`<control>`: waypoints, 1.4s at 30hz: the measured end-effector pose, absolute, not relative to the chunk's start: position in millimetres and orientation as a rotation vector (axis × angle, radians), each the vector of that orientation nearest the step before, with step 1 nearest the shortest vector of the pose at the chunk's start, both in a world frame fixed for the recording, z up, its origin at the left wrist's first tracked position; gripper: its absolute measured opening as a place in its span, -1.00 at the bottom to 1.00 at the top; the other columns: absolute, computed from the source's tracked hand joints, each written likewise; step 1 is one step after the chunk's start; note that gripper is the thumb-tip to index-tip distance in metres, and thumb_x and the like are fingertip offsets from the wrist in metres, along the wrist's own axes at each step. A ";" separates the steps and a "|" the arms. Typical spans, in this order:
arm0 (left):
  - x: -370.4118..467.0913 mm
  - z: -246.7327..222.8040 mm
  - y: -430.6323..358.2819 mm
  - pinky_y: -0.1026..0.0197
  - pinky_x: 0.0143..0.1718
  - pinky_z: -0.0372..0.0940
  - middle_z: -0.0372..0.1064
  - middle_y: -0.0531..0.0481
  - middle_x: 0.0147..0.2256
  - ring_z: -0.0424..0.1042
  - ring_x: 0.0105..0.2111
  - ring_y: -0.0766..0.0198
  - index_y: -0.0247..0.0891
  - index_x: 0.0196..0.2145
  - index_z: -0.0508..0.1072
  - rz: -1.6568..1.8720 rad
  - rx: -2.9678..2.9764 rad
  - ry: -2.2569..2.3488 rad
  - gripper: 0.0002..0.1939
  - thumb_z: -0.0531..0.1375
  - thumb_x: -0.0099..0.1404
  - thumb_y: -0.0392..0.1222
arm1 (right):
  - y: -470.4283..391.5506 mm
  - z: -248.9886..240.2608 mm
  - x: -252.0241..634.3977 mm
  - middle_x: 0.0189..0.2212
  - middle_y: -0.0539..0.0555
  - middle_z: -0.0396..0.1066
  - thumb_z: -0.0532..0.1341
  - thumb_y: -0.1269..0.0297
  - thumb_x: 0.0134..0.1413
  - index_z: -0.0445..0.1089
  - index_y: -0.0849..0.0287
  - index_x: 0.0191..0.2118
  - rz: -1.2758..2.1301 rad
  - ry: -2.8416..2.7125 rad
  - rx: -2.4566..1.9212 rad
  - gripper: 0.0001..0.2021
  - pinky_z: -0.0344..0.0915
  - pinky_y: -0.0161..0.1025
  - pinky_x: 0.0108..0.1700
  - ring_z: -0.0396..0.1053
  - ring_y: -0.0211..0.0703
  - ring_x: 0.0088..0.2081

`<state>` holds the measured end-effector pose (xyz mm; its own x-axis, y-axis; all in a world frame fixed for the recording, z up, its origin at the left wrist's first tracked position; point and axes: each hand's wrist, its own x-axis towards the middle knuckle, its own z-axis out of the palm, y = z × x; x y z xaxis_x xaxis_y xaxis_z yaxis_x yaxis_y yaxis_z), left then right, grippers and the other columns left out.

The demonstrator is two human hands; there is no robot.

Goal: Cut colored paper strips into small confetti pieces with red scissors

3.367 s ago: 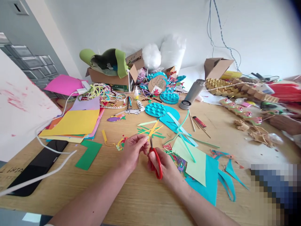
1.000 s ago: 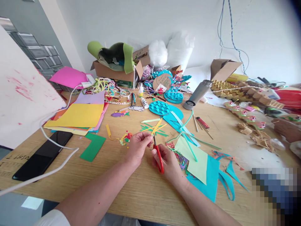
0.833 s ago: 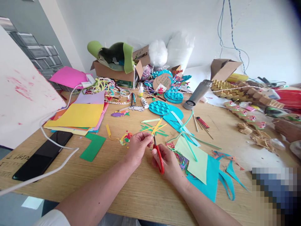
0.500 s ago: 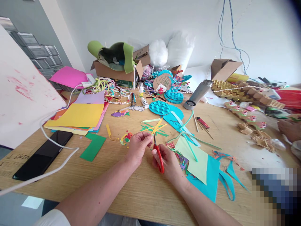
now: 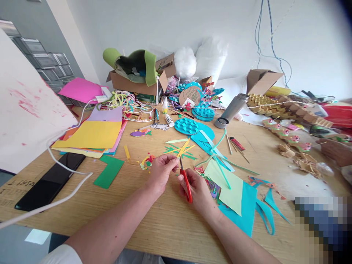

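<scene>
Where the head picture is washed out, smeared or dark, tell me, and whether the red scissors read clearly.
Head view: the tabletop looks washed out toward the right; another person's hand at the right edge is smeared; a pixelated patch hides the lower right corner; the top right corner goes dark. In the same head view, the red scissors read fairly clearly.

The light-brown wood-grain table (image 5: 132,227) carries at left a black rectangular phone (image 5: 46,187), a stack of coloured paper sheets (image 5: 93,134) with yellow and lilac uppermost, and a flat notched green piece (image 5: 110,174). Mid-table are narrow green strips (image 5: 189,157), small round multicoloured dots (image 5: 147,160) and a flat purple fish cutout (image 5: 139,133). At right are a partly covered turquoise sheet (image 5: 249,212), pointed turquoise offcuts (image 5: 272,201), thin wooden sticks (image 5: 228,143) and a silver cylindrical flask (image 5: 233,108).
</scene>
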<state>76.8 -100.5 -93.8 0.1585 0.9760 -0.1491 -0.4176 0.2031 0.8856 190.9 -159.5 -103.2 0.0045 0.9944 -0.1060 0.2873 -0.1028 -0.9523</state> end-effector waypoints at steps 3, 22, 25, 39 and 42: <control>76.5 -94.5 -100.6 0.31 -0.48 0.15 0.31 0.09 -0.64 0.22 -0.59 0.43 -0.33 -0.58 0.46 1.151 0.843 0.864 -0.85 0.31 -0.05 -0.19 | -159.2 -104.2 192.5 -0.68 -0.09 0.17 0.16 -0.17 0.08 0.11 0.12 -0.49 1.130 -1.396 -1.466 -0.55 -0.05 -0.34 -0.59 0.06 -0.33 -0.63; 75.0 -96.9 -99.6 0.30 -0.48 0.15 0.32 0.08 -0.62 0.23 -0.59 0.43 -0.34 -0.56 0.46 1.125 0.847 0.856 -0.84 0.32 -0.05 -0.19 | -158.3 -105.1 195.9 -0.68 -0.11 0.14 0.17 -0.19 0.07 0.10 0.11 -0.49 1.093 -1.415 -1.492 -0.54 -0.07 -0.33 -0.59 0.04 -0.33 -0.64; 74.9 -96.6 -99.3 0.31 -0.48 0.15 0.32 0.08 -0.63 0.23 -0.59 0.43 -0.33 -0.56 0.45 1.119 0.835 0.850 -0.84 0.32 -0.05 -0.19 | -158.3 -105.2 195.6 -0.69 -0.12 0.13 0.17 -0.20 0.05 0.11 0.11 -0.49 1.104 -1.398 -1.499 -0.53 -0.08 -0.33 -0.60 0.03 -0.34 -0.65; 73.7 -97.6 -98.7 0.30 -0.48 0.15 0.29 0.09 -0.64 0.22 -0.59 0.43 -0.33 -0.57 0.45 1.083 0.863 0.818 -0.84 0.31 -0.04 -0.18 | -158.9 -102.1 196.5 -0.66 -0.10 0.14 0.17 -0.18 0.08 0.12 0.12 -0.47 1.142 -1.411 -1.448 -0.54 -0.06 -0.33 -0.58 0.07 -0.32 -0.62; 73.6 -97.5 -98.8 0.30 -0.49 0.14 0.29 0.09 -0.64 0.21 -0.60 0.43 -0.33 -0.57 0.46 1.089 0.852 0.818 -0.84 0.32 -0.05 -0.18 | -158.3 -103.3 196.4 -0.68 -0.13 0.11 0.19 -0.18 0.07 0.11 0.12 -0.47 1.163 -1.381 -1.436 -0.54 -0.09 -0.34 -0.60 0.04 -0.34 -0.64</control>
